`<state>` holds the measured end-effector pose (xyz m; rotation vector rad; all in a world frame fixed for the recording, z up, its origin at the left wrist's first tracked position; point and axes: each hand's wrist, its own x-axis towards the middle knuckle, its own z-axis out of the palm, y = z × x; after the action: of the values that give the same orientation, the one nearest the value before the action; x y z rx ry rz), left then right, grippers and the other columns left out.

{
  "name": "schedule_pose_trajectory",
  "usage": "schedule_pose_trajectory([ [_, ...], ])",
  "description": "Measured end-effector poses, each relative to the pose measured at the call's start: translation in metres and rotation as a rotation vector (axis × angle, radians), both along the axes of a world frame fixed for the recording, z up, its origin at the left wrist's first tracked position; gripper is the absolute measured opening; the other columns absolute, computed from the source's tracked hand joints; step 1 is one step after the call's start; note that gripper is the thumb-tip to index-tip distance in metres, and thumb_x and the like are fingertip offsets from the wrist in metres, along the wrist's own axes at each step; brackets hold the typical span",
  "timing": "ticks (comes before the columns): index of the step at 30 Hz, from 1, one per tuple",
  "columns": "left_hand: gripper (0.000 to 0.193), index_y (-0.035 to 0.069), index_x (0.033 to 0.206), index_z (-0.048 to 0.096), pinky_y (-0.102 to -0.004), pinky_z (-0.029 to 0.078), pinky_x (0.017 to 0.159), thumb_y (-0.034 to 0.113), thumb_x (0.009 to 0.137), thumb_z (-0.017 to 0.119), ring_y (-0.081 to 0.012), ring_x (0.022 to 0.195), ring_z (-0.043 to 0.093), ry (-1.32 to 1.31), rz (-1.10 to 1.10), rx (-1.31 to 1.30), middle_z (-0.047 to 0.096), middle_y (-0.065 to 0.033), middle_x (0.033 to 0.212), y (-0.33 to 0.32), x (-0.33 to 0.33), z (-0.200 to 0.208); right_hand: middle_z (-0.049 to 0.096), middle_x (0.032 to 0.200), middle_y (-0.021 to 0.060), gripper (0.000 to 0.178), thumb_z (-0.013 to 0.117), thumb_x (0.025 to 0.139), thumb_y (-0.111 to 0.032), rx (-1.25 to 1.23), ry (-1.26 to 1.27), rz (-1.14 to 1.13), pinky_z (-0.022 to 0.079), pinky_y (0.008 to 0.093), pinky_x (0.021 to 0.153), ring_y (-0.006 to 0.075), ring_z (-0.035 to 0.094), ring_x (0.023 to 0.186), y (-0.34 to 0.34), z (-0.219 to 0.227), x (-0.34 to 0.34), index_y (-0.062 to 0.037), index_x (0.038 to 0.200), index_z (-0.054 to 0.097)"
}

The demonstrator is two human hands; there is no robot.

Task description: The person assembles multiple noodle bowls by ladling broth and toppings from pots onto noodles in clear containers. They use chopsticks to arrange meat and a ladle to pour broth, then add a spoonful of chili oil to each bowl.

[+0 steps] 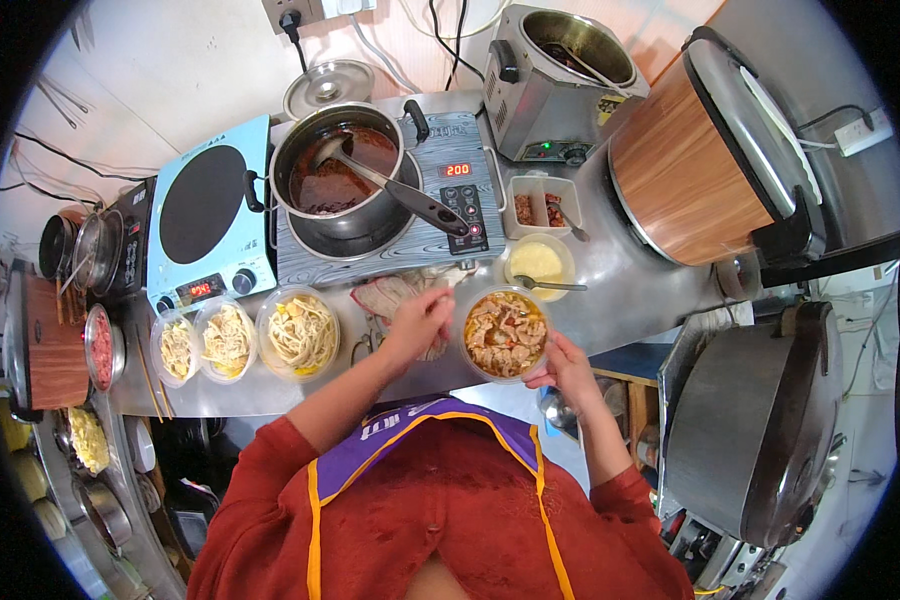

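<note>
My right hand (564,371) grips the rim of a clear round plastic bowl (506,335) from its right side. Sliced meat in reddish-orange broth fills the bowl. Just left of it, my left hand (420,325) hovers with loosely curled fingers and nothing visible in it. Under that hand lie a crumpled cloth (385,295) and a pair of scissors (368,340), partly covered. Farther left stand a bowl of noodles (298,334) and two smaller noodle tubs (226,342). Beyond the meat bowl sits a tub of pale yellow paste (538,262) with a spoon in it.
A pot (340,165) of red-brown sauce with a ladle stands on an induction cooker (460,150). Left of it is a light blue cooker (205,205). A two-part seasoning box (542,205), a steel heated vat (560,85) and a wood-patterned rice cooker (685,160) stand at the right.
</note>
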<state>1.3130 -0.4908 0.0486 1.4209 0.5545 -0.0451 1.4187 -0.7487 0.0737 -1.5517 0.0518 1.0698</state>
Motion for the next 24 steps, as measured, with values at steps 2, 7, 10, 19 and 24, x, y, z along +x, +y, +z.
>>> schedule_pose_trajectory([
  [2, 0.034, -0.001, 0.121, 0.054, -0.0232, 0.041, 0.043, 0.024, 0.099, 0.053, -0.0139, 0.057, 0.060, 0.061, 0.048, -0.252, 0.060, -0.0048, 0.076, 0.007, 0.029, -0.010, 0.066, 0.093, 0.0155, 0.039, 0.039, 0.102, -0.022, 0.000, -0.003, -0.019, 0.059, 0.0295, 0.057, 0.0235, 0.069, 0.068, -0.006, 0.002, 0.003, -0.0044, 0.137, 0.043],
  [7, 0.022, 0.004, 0.103, 0.060, -0.0220, 0.037, 0.040, 0.024, 0.094, 0.063, -0.0134, 0.054, 0.058, 0.130, 0.127, -0.494, 0.058, -0.0022, 0.074, 0.013, 0.065, -0.029, 0.066, 0.096, 0.0148, 0.039, 0.038, 0.102, -0.020, -0.007, -0.017, -0.044, 0.060, 0.0305, 0.059, 0.0224, 0.069, 0.069, -0.017, 0.004, 0.004, -0.0039, 0.137, 0.044],
  [10, 0.021, 0.004, 0.100, 0.060, -0.0223, 0.036, 0.039, 0.024, 0.094, 0.063, -0.0129, 0.053, 0.058, 0.124, 0.127, -0.518, 0.058, -0.0018, 0.073, 0.013, 0.068, -0.035, 0.065, 0.098, 0.0145, 0.040, 0.038, 0.102, -0.020, 0.001, -0.015, -0.067, 0.060, 0.0303, 0.059, 0.0221, 0.069, 0.070, -0.019, 0.001, 0.003, -0.0034, 0.138, 0.043],
  [19, 0.020, 0.004, 0.094, 0.059, -0.0241, 0.038, 0.038, 0.023, 0.093, 0.064, -0.0149, 0.054, 0.061, 0.122, 0.193, -0.412, 0.058, -0.0030, 0.075, 0.006, 0.070, -0.033, 0.065, 0.103, 0.0139, 0.039, 0.038, 0.102, -0.018, 0.037, -0.005, -0.063, 0.061, 0.0304, 0.060, 0.0217, 0.069, 0.070, -0.020, -0.004, 0.003, -0.0041, 0.139, 0.043],
  [24, 0.022, 0.003, 0.097, 0.060, -0.0218, 0.037, 0.039, 0.024, 0.092, 0.064, -0.0142, 0.055, 0.061, 0.101, 0.193, -0.493, 0.059, -0.0023, 0.079, 0.007, 0.063, -0.030, 0.065, 0.102, 0.0140, 0.040, 0.038, 0.102, -0.018, 0.017, -0.005, -0.057, 0.061, 0.0304, 0.060, 0.0220, 0.069, 0.070, -0.019, -0.004, 0.003, -0.0045, 0.139, 0.043],
])
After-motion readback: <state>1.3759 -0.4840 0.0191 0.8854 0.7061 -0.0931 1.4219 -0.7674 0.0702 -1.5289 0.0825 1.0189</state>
